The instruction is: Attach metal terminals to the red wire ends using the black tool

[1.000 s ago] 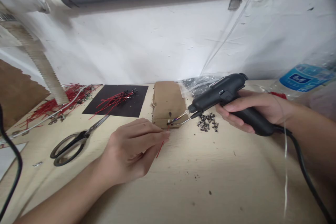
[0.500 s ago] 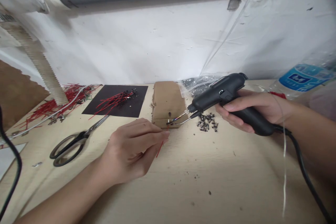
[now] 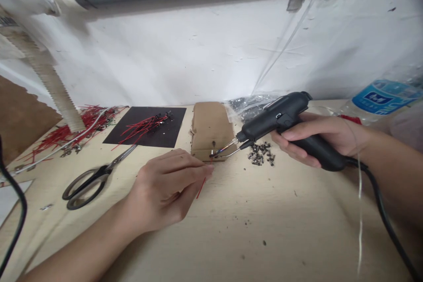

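Note:
My left hand (image 3: 173,185) pinches a red wire (image 3: 201,188) between thumb and fingertips. The wire's far end meets a small black-and-white component (image 3: 212,153) at the near edge of a brown cardboard block (image 3: 213,125). Wrapped around the grip of a black soldering gun (image 3: 274,119) is my right hand (image 3: 317,139). The gun's tip and its thin metal feed tube both reach the component, where they appear to touch it. Beside the block, under the gun, lies a pile of small metal-and-black components (image 3: 261,154).
Black-handled scissors (image 3: 95,180) lie left of my left hand. Behind them, a black sheet (image 3: 145,127) carries wired components. A heap of red wires (image 3: 66,134) sits by the ribbed pipe (image 3: 54,75). At right are a bottle (image 3: 380,99) and the gun's black cable (image 3: 380,202).
Almost nothing differs. Both hands, the soldering gun and the wire hold the same positions, and the view has shifted only very slightly.

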The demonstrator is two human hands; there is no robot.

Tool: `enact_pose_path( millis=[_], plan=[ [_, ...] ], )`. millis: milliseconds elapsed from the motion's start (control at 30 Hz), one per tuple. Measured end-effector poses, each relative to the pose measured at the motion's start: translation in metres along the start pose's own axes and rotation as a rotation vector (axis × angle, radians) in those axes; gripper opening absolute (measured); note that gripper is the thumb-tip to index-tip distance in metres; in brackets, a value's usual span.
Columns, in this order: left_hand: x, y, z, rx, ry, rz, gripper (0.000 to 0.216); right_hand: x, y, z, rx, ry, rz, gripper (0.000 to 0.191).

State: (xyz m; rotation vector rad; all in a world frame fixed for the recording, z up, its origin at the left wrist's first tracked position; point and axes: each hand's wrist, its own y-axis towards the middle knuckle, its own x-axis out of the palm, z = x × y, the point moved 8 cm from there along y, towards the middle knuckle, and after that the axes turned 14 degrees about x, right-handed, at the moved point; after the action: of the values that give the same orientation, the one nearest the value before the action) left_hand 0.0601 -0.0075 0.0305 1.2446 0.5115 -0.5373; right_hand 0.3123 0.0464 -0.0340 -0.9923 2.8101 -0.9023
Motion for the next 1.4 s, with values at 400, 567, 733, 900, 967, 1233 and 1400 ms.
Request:
enact_pose_path(
  millis=[400, 567, 733, 900, 967, 1233, 1400],
  plan=[
    [0.0006, -0.0001, -0.0007, 0.011, -0.022, 0.007, 0.022, -0.0041, -0.0007, 0.0031, 0.049, 0.033, 0.050, 0.025],
    [0.0002, 0.0008, 0.0003, 0.007, -0.016, 0.007, 0.024, -0.0035, -0.0007, 0.0013, 0.039, 0.032, 0.024, 0.023],
    [0.0009, 0.0010, 0.0003, 0.009, -0.008, 0.003, 0.027, -0.0052, 0.0000, 0.0051, 0.063, 0.043, 0.034, 0.024],
    [0.0013, 0.0006, 0.0005, 0.016, -0.019, 0.015, 0.026, -0.0042, -0.0002, 0.0043, 0.053, 0.036, 0.015, 0.022],
    [0.0012, 0.0007, 0.0009, 0.018, -0.022, 0.016, 0.026, -0.0034, -0.0009, 0.0019, 0.032, 0.045, -0.001, 0.020],
    [-0.0005, -0.0012, 0.0003, 0.003, -0.017, 0.017, 0.029, -0.0031, 0.0040, 0.0022, 0.058, 0.144, 0.015, 0.026],
    [-0.0032, 0.0029, 0.0058, 0.053, 0.064, -0.005, 0.026, -0.0047, 0.0050, -0.0019, 0.013, 0.211, 0.036, 0.025]
  ],
)
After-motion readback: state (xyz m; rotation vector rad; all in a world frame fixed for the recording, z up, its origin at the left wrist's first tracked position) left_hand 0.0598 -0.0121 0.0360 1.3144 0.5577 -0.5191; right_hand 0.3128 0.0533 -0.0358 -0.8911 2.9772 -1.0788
